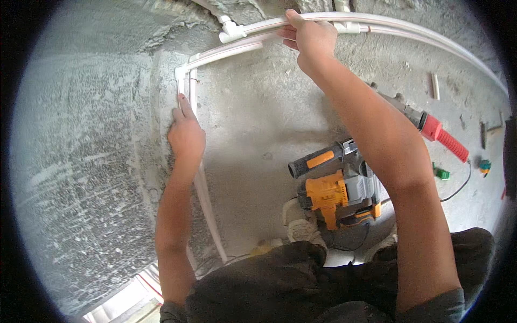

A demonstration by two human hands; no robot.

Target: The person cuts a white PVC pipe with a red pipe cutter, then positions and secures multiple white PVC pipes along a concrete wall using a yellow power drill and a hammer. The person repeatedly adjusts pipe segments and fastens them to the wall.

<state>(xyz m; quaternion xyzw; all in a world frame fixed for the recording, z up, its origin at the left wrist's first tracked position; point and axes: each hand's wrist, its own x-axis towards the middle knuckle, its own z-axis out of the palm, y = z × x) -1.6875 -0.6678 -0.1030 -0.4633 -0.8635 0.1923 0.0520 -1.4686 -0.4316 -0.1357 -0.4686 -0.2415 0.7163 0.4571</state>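
My left hand (pixel 187 135) is on a white plastic pipe just below a white elbow fitting (pixel 183 71), its index finger stretched along the pipe. From that elbow, a white pipe (pixel 229 49) runs right along the foot of the far wall. At the top, my right hand (pixel 316 42) grips an upper white pipe (pixel 264 23), with the thumb over it and the fingers below. White tee fittings sit on both sides of this hand, one at the left (pixel 231 31) and one at the right (pixel 347 26).
A yellow and grey power drill (pixel 328 196) stands on the concrete floor by my shoes. A tool with a red handle (pixel 444 141) lies partly behind my right forearm. Farther right are a short white pipe piece (pixel 435 86) and a green object (pixel 442 174). A rough grey wall (pixel 86 177) rises at left.
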